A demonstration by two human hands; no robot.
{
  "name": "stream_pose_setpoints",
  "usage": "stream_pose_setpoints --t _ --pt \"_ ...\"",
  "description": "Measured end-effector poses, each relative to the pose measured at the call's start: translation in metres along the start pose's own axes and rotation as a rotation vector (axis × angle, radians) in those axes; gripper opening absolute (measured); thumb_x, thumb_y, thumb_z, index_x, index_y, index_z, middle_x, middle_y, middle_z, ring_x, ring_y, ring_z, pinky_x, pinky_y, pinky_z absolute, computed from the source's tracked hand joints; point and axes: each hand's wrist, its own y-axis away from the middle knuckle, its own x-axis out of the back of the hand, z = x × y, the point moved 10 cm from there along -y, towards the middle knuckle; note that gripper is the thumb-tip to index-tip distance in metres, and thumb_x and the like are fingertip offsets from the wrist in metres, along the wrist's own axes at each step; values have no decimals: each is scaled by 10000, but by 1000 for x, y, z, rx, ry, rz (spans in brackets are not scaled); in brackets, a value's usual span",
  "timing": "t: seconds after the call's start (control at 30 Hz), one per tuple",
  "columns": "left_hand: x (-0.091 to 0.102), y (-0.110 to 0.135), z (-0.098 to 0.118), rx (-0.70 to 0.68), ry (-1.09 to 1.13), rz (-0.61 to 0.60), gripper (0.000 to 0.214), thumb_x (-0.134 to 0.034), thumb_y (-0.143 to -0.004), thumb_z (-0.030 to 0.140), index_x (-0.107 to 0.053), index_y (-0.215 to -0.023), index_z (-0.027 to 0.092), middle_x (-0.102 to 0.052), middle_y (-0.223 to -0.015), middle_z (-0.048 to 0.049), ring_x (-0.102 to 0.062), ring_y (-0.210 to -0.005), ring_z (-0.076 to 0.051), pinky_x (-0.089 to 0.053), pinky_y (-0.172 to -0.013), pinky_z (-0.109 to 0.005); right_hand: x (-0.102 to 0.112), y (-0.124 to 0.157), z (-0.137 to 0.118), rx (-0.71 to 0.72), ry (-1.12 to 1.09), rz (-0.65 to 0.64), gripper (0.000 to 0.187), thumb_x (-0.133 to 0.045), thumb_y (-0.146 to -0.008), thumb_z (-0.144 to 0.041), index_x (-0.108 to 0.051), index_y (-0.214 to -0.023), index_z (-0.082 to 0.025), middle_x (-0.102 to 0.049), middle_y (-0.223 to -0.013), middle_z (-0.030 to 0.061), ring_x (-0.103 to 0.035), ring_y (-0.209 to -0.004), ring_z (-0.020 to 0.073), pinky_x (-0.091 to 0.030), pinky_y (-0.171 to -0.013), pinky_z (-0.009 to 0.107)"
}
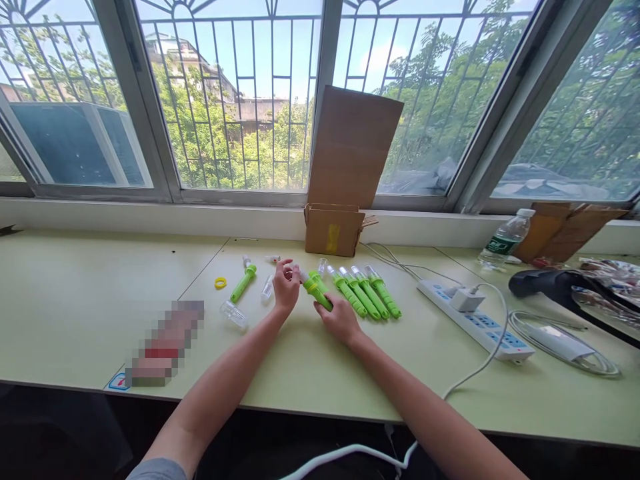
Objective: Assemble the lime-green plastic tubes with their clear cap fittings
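A green plastic stick with a yellow ring round it is tilted between my two hands. Wrapped round its lower handle is my right hand. The fingers of my left hand are pinched at its pale upper end, and they partly hide that end. Just left of my left hand lies a clear plastic tube. Farther left are another green stick with a pale tip, a larger clear cover and a yellow ring. Several green sticks with clear tips lie side by side right of my hands.
An open cardboard box stands behind my hands by the window. To the right are a white power strip with a plugged-in charger, a coiled cable, a black strap-like object and a water bottle. A blurred-out item lies left.
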Motion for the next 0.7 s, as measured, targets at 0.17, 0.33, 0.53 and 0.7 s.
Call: stream_pose_setpoints --t 0.17,0.33,0.53,0.7 --pt "-1 -1 -3 -21 8 -19 293 -565 -847 396 -528 -1044 182 -612 -730 -7 -612 -617 -130 -506 -531 -232 1 1 0 -14 1 -8 224 -525 -832 -379 -649 -787 -198 -618 -663 39 -523 -590 178 -335 -565 281" --pt "-12 3 -3 -41 -13 -113 266 -581 -836 375 -555 -1012 177 -613 -713 -9 -611 -618 -127 -477 -560 -227 2 1 0 -19 -7 -1 236 -520 -833 -383 -650 -787 -192 -635 -685 44 -542 -610 182 -344 -574 280" --pt "-14 5 -3 -15 -29 -137 272 -583 -830 399 -561 -995 184 -624 -732 -14 -615 -638 -134 -469 -574 -237 1 0 1 -15 -11 2 241 -521 -833 -387 -659 -793 -193 -638 -678 45 -549 -606 186 -353 -578 284" --pt "-15 4 -6 -3 4 -146 271 -592 -821 393 -555 -996 189 -616 -710 -3 -604 -640 -133 -462 -591 -238 1 0 3 -20 -12 13 236 -528 -832 -383 -659 -792 -191 -651 -700 52 -562 -622 192 -358 -584 286"
